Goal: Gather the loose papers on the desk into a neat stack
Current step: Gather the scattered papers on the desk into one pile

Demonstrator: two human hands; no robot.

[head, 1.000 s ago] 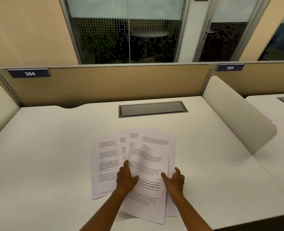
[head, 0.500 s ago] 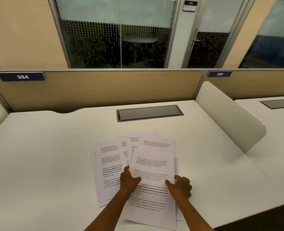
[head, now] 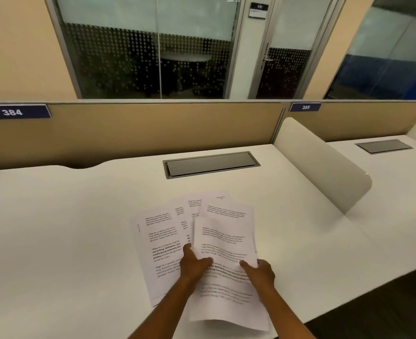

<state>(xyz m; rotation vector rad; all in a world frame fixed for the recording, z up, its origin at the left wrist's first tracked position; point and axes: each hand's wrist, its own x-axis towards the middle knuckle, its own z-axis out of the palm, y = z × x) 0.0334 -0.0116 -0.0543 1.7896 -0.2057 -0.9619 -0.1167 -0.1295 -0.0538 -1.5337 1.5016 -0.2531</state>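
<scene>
Head view: the left hand and right hand pinch the top sheet by its side edges, likely to square it. Beneath it the other papers lie fanned on the bench.

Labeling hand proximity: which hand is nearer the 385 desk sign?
Right. The right hand is on the right edge of the top sheet, on the side of the 385 sign. The left hand sits further left.

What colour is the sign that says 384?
Dark blue with white numbers: the 384 sign, head view.
</scene>
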